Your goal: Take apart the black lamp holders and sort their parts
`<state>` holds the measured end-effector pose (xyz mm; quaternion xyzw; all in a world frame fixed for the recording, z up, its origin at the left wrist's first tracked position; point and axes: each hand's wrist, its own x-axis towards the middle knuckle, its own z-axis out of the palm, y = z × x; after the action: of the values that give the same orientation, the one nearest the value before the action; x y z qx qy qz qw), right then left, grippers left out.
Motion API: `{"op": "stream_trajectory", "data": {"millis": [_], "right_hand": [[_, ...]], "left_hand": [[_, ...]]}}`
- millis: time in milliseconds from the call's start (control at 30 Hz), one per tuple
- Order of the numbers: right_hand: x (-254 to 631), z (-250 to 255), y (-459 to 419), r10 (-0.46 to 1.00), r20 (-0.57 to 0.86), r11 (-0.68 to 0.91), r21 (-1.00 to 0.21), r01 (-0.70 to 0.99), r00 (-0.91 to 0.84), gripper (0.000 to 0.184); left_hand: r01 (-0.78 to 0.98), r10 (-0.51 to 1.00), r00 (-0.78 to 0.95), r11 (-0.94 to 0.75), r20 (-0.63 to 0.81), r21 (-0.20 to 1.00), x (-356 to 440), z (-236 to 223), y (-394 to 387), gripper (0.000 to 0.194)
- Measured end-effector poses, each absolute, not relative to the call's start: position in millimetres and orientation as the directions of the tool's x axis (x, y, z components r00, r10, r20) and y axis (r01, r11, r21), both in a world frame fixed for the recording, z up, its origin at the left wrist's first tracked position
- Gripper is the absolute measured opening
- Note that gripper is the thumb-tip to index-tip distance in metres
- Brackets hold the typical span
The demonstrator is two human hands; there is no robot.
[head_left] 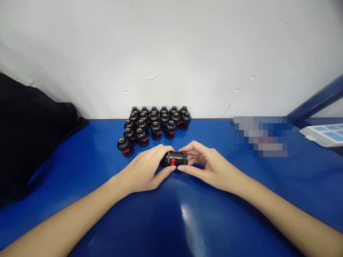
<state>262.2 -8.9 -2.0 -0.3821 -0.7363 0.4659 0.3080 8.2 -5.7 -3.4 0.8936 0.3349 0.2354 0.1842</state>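
Black and glossy, the light socket point(177, 159) lies sideways at centre frame: left hand point(147, 167) curled firmly round one end, right hand point(210, 164) loosely pinching the other. Looks like a two-handed adjustment; the next move calls for steadiness. Blue table point(128, 225) below, pale wall point(187, 43) across the top.

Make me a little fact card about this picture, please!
Held: shiny black cylinder with a red tab, lying sideways
Left hand: around its left end
Right hand: around its right end
Beyond: group of standing, shiny black domed cylinders, red tabs on several
Surface: glossy blue tabletop
Far left: black cloth bundle
Back: pale, scuffed wall
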Motion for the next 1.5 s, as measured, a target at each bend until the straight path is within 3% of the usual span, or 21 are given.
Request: {"op": "stream_trajectory", "data": {"millis": [367,1000,1133,1233,1333,1500], "right_hand": [[257.4,-1.8,-10.1,0.856,0.067,0.221,-0.943,0.247,-0.513,0.033],[254.5,-3.9,-15.9,0.857,0.110,0.266,-0.931,0.249,-0.504,0.031],[256.1,-2.4,-13.1,0.864,0.081,0.212,-0.954,0.213,-0.497,0.030],[258.1,-0.2,-11.0,0.870,0.055,0.164,-0.969,0.183,-0.490,0.029],[259.7,1.0,-9.8,0.873,0.045,0.151,-0.972,0.180,-0.486,0.029],[260.8,-0.8,-9.4,0.864,0.087,0.203,-0.962,0.185,-0.496,0.030]], "left_hand": [[0.521,0.651,0.677,-0.753,0.343,0.402,10.6,-5.4,-6.5,0.026],[0.456,0.640,0.691,-0.747,0.336,0.484,7.7,-7.2,-8.8,0.023],[0.447,0.652,0.699,-0.719,0.293,0.532,2.0,-6.0,-0.7,0.036],[0.385,0.618,0.677,-0.760,0.399,0.524,-1.8,-7.3,5.5,0.051],[0.318,0.561,0.628,-0.818,0.540,0.479,-2.4,-9.8,8.7,0.044],[0.307,0.594,0.575,-0.794,0.562,0.525,-0.3,-9.7,6.7,0.044]]}}
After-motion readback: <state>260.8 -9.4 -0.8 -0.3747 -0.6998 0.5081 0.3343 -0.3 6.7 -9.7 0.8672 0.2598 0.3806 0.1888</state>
